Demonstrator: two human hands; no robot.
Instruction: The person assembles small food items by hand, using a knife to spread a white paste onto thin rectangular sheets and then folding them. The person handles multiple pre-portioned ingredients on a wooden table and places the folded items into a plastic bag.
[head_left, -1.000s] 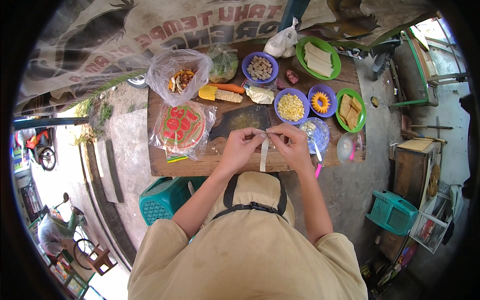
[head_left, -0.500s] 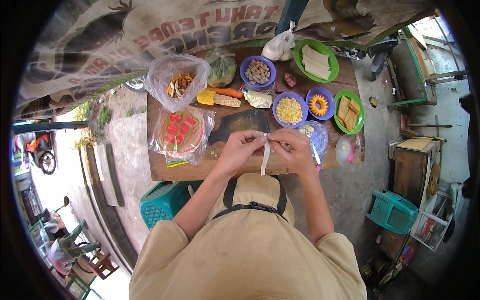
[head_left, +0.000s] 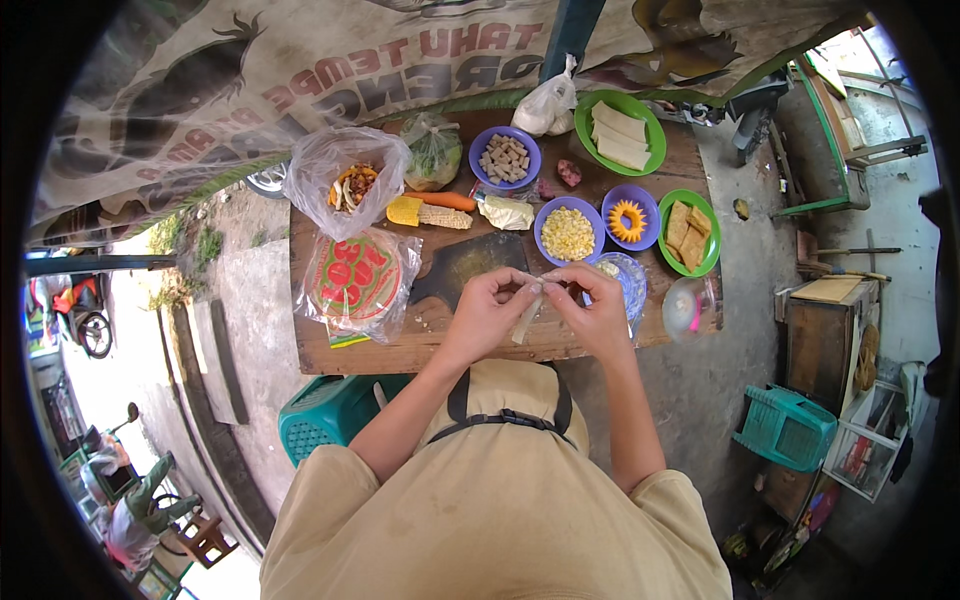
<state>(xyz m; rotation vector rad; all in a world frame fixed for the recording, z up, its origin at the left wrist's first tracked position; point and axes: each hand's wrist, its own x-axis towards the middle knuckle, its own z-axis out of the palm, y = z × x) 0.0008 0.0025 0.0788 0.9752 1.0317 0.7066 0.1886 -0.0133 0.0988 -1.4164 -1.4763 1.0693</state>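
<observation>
2 hands, left hand (head_left: 487, 310) and right hand (head_left: 594, 312), pinching pale strip (head_left: 527, 320), purple corn bowl (head_left: 567, 232) behind

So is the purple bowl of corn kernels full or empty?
Full: the purple bowl is heaped with yellow kernels on the wooden table, beyond the right hand.

Both hands meet over the near edge of the worktop (head_left: 330, 345), the left hand (head_left: 490, 312) and right hand (head_left: 590, 310) pinching a thin strip (head_left: 527, 318) between them. Just beyond them lies a cutting board (head_left: 465, 268). Left of the board sits a bagged round tray (head_left: 355, 283), with a bag of mixed pieces (head_left: 345, 180) farther back. Right of the board stands a bowl of corn kernels (head_left: 568, 232). At the far right rests a plate of slabs (head_left: 622, 130). A basket (head_left: 325, 420) sits on the ground near left.
</observation>
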